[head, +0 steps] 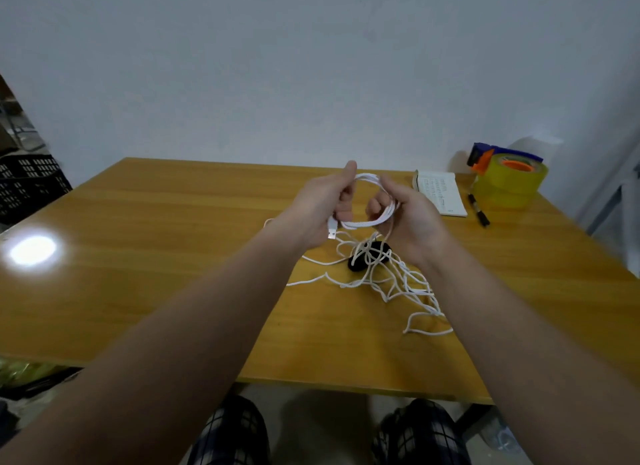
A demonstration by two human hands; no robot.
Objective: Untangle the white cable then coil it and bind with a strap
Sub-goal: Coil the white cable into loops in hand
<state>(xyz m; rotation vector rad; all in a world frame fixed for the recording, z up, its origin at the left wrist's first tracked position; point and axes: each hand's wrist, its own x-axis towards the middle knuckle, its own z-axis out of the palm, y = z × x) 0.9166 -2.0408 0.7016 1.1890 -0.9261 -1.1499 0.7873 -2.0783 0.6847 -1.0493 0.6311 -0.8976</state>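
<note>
White braided cable (370,222) with a USB plug (332,229) at one end is being gathered into a small coil above the middle of the yellow-brown wooden table (156,256), while its unwound length is lying in a loose tangle (391,281) on the tabletop directly below the hands. The left hand (318,208) is closing thumb and fingers on the near-left side of the coil, with the plug hanging just under its palm; the right hand (412,218) is gripping the opposite side, its fingers hooked through the loops. The step in hand appears to be winding, with untangling seemingly unfinished, since several strands are crossing one another and passing over a small black oval object (369,256), possibly the strap, though this cannot be confirmed. Good practice would be keeping each new turn the same diameter as those already held, feeding slack with the right hand while the left is pinning the turns flat, and lifting crossings free before drawing them in, because pulling could be tightening a knot. Counted items: one cable, one plug visible, one black object, two hands. Lying at the far right corner, well apart from the work, are one white open notebook (440,192), one black pen (479,210), and one yellow tape roll (509,184) in a blue and orange dispenser.
</note>
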